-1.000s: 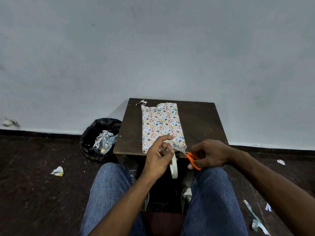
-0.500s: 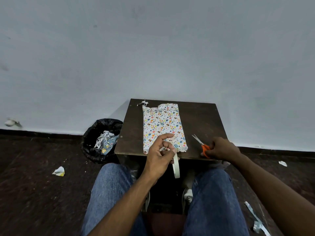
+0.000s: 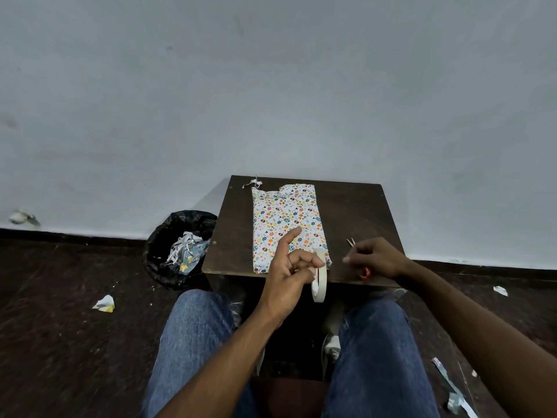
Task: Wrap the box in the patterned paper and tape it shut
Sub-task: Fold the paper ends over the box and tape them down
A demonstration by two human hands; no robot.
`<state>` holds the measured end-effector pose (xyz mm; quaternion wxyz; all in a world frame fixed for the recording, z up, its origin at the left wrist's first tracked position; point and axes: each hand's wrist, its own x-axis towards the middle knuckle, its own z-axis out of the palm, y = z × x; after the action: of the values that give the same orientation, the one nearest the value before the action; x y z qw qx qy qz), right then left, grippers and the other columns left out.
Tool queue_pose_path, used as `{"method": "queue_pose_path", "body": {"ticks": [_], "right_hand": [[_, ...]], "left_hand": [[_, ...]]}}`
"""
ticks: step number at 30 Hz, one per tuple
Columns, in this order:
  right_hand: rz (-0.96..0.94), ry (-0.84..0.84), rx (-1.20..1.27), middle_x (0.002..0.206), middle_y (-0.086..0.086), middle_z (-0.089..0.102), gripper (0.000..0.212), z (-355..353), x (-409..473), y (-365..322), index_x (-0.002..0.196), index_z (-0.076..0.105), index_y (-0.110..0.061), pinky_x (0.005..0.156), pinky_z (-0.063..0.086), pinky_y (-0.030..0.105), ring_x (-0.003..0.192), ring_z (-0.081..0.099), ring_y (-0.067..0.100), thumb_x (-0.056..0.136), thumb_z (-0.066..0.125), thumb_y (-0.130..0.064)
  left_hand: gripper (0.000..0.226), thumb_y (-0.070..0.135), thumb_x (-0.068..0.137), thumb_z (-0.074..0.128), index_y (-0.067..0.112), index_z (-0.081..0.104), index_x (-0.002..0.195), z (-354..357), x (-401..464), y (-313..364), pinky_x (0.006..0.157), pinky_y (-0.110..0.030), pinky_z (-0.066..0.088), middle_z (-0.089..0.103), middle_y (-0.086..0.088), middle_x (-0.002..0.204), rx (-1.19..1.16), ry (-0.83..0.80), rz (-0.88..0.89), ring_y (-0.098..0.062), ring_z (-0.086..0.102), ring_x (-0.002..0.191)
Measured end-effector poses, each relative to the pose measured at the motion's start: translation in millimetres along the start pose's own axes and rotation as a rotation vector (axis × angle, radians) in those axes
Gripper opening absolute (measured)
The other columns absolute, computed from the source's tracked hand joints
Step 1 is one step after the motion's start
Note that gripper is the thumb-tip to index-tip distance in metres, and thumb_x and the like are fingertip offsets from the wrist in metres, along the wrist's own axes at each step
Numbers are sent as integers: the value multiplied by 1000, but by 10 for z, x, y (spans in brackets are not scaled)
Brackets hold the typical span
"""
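Dark wood table [image 3: 355,212] against grey wall [image 3: 271,86], wrapped box [image 3: 286,218] on it; left hand [image 3: 289,273] holds tape roll [image 3: 320,279], right hand [image 3: 376,257] grips scissors [image 3: 351,242]; bin [image 3: 177,248] beside.

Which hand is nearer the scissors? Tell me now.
Right. The right hand lies over the scissors on the table, covering their orange handle. The left hand holds the tape roll at the wrapped box, farther off.

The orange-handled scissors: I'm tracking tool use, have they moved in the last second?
Yes. The orange-handled scissors went rightward with the right hand, from the wrapped box's near corner onto the dark wooden table.
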<state>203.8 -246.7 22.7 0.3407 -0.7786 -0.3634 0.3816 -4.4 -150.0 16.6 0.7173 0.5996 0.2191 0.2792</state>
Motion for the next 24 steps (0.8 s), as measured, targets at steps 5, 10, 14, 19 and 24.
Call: {"method": "queue_pose_path", "body": {"ticks": [5, 10, 14, 19, 24], "right_hand": [[-63, -327, 330, 87, 16, 63, 44, 234, -132, -244, 98, 65, 10, 72, 51, 25, 79, 59, 21, 79, 75, -29], [-196, -133, 374, 70, 9, 62, 20, 454, -161, -303, 80, 67, -2, 61, 45, 21, 61, 54, 11, 76, 81, -15], [-361, 152, 85, 61, -5, 58, 20, 623, -160, -303, 74, 61, -15, 54, 42, 23, 53, 48, 3, 82, 77, -5], [-516, 521, -410, 58, -16, 54, 16, 771, -163, -289, 75, 60, -26, 54, 47, 27, 55, 56, 5, 76, 76, -27], [-632, 645, -506, 62, -12, 55, 23, 841, -193, -306, 74, 57, -23, 46, 42, 26, 55, 56, 8, 78, 56, -45]], "left_hand": [[71, -6, 81, 57, 20, 35, 144, 58, -20, 47, 83, -16, 48, 70, -12, 89, -41, 38, 40, -14, 65, 89], [75, 6, 74, 64, 26, 36, 141, 48, -22, 88, 94, -28, 50, 72, -8, 87, -52, 116, 61, -15, 65, 93], [74, 4, 75, 65, 34, 37, 136, 27, -11, 21, 88, -25, 51, 72, -4, 85, -14, 223, 87, -12, 66, 89], [76, -12, 83, 66, 21, 34, 143, 86, -2, 22, 76, -13, 48, 68, -6, 81, -42, 362, 119, -4, 65, 81], [76, -11, 83, 68, 16, 33, 144, 102, 23, 45, 72, -12, 48, 65, -7, 78, -87, 402, 143, -7, 62, 75]]}}
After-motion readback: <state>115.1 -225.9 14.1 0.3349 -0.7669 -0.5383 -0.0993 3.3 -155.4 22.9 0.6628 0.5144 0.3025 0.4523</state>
